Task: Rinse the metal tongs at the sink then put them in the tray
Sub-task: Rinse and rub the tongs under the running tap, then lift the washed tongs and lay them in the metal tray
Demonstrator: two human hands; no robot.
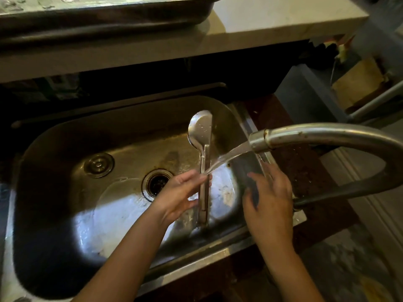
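The metal tongs (201,136) stand upright over the steel sink (65,149), spoon-shaped heads at the top. My left hand (178,192) grips their handle at mid length. Water from the curved faucet (305,134) streams onto the tongs just above my fingers. My right hand (270,192) rests on the sink's right rim, fingers curled over a dark sponge-like pad (254,192). A large metal tray (104,16) sits on the counter behind the sink, at the top left.
A drain (157,184) and a loose round stopper (99,165) lie on the sink floor. A pale counter slab (283,20) overhangs the back of the sink. Floor and a blue step lie to the right.
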